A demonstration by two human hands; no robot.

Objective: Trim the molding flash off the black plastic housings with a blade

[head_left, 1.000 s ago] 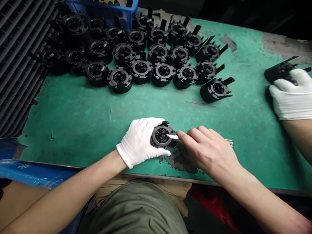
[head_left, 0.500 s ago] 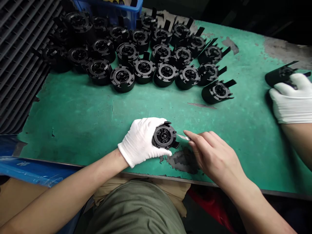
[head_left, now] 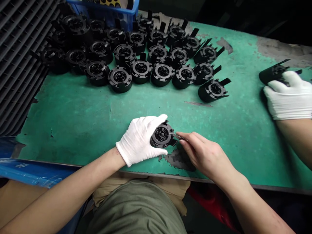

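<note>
I see the gloved left hand (head_left: 138,138) just left of centre in the lower half of the frame, its fingers and thumb spread in a wide C and gripping a black round part (head_left: 161,135) from its left side. A finger runs along the top edge and the thumb lies along the bottom; the part's ringed face points up at me. The bare right hand (head_left: 203,151), right of centre, has its thumb and forefinger pinched on a slim metal tool (head_left: 175,135), whose tip reaches the part's right edge. I cannot tell whether the tip touches it or sits just above.

The remaining right fingers curl out of my sight, and most of the tool's handle is hidden in that grip. The glove covers the part's left side. At the right edge, a co-worker's gloved hand (head_left: 289,97) rests against a black housing (head_left: 270,74) and partly hides it; how its fingers close I can't make out. Across the upper left, black housings (head_left: 120,78) overlap, and the blue bin (head_left: 133,16) behind them is cut off by the top edge.
</note>
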